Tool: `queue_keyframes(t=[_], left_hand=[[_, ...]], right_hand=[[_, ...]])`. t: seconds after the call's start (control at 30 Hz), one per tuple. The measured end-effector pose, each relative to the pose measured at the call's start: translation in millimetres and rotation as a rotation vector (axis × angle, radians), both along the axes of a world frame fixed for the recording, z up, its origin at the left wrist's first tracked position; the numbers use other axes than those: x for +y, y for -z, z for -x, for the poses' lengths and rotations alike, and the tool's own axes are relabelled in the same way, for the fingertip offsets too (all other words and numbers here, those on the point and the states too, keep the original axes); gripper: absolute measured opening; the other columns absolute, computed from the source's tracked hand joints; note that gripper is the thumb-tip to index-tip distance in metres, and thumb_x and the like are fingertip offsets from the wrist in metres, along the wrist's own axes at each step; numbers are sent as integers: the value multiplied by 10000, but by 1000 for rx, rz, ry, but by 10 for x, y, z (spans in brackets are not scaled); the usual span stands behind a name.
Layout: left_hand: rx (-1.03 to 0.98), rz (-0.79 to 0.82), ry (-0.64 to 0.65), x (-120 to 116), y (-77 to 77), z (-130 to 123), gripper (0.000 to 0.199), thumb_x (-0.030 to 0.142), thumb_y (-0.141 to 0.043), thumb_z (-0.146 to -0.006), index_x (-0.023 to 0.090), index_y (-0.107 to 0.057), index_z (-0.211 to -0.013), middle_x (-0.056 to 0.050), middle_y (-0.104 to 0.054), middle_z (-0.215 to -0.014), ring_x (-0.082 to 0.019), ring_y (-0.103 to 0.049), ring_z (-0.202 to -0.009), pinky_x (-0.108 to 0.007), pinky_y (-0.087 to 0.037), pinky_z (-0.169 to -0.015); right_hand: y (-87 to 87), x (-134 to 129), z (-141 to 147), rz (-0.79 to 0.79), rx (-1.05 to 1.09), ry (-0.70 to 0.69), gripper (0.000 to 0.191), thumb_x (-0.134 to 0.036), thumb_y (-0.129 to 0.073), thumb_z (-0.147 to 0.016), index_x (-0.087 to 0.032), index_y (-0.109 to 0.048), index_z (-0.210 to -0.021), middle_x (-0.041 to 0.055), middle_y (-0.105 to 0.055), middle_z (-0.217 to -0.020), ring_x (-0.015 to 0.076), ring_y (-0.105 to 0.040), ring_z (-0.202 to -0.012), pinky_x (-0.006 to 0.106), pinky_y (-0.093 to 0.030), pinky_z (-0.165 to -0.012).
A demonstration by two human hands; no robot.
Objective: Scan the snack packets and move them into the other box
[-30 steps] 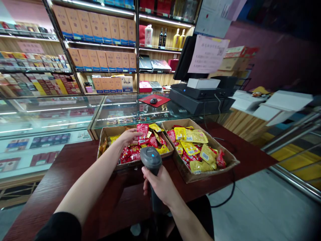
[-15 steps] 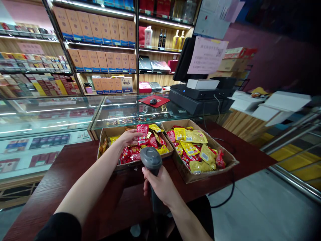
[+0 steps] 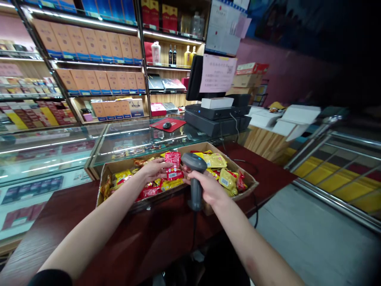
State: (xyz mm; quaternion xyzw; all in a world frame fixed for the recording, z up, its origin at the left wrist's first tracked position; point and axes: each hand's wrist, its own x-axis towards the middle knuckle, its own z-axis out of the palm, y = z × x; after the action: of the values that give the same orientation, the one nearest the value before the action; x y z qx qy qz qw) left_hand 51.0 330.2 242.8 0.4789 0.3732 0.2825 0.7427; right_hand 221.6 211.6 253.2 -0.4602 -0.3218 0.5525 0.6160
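Observation:
A red snack packet point(image 3: 172, 163) with a barcode at its lower edge is pinched in my left hand point(image 3: 154, 170), raised over the left cardboard box. My right hand point(image 3: 205, 184) is wrapped round the handle of a dark grey barcode scanner point(image 3: 195, 190). The scanner's head sits just right of the packet, with a small blue light on top. Red and yellow packets fill the left box point(image 3: 102, 174). Behind the scanner, the right box point(image 3: 251, 186) holds more yellow and red packets, partly hidden by the scanner and my hand.
Both boxes stand on a dark red wooden table point(image 3: 119, 246). Beyond is a glass display counter point(image 3: 125, 137) with a mouse point(image 3: 167, 125) on a red mat and a monitor point(image 3: 195, 77) above a black cash drawer point(image 3: 214, 123). A metal railing point(image 3: 336, 194) stands at right.
My right hand has lifted the scanner up and to the right, bringing it beside the packet. The left hand still holds the red packet, now turned with its barcode showing. The view has shifted right.

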Motion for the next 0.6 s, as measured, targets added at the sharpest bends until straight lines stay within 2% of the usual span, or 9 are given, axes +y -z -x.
queue_keyframes(t=[0.17, 0.27, 0.37, 0.47, 0.6], left_hand=[[12, 8, 45, -60, -120, -718, 353, 199, -806, -619, 145, -600, -901, -66, -693, -810, -145, -659, -624, -277, -561, -590], [25, -7, 76, -113, -103, -1138, 359, 201, -816, -603, 144, -616, -897, -67, -697, -814, -135, -655, -639, -264, -546, -613], [13, -21, 125, -182, -60, -1428, 377, 247, -832, -580, 139, -642, -887, -78, -700, -854, -140, -659, -703, -256, -527, -663], [37, -55, 108, -191, -31, -1516, 405, 305, -845, -550, 142, -655, -867, -69, -696, -860, -141, -654, -730, -260, -510, -695], [59, -79, 55, -51, -28, -1310, 426, 329, -855, -524, 143, -649, -847, -61, -686, -838, -152, -655, -758, -275, -508, -713]], right_hand=[[-145, -65, -527, 33, -9, 89, 238, -127, -675, -554, -187, -648, -782, 33, -693, -855, 193, -654, -826, 307, -553, -704], [-157, -178, -837, 48, -29, 180, 242, -122, -682, -560, -187, -650, -791, 26, -692, -818, 182, -652, -785, 299, -552, -676], [-159, -301, -1052, 72, -49, 245, 236, -132, -680, -567, -175, -656, -798, 40, -694, -775, 195, -653, -753, 305, -547, -638], [-161, -386, -1140, 50, -72, 287, 255, -131, -671, -566, -171, -666, -818, 51, -707, -817, 199, -658, -782, 288, -541, -634], [-150, -408, -1081, 59, -48, 272, 281, -135, -677, -567, -175, -678, -845, 62, -714, -927, 203, -662, -850, 271, -544, -648]])
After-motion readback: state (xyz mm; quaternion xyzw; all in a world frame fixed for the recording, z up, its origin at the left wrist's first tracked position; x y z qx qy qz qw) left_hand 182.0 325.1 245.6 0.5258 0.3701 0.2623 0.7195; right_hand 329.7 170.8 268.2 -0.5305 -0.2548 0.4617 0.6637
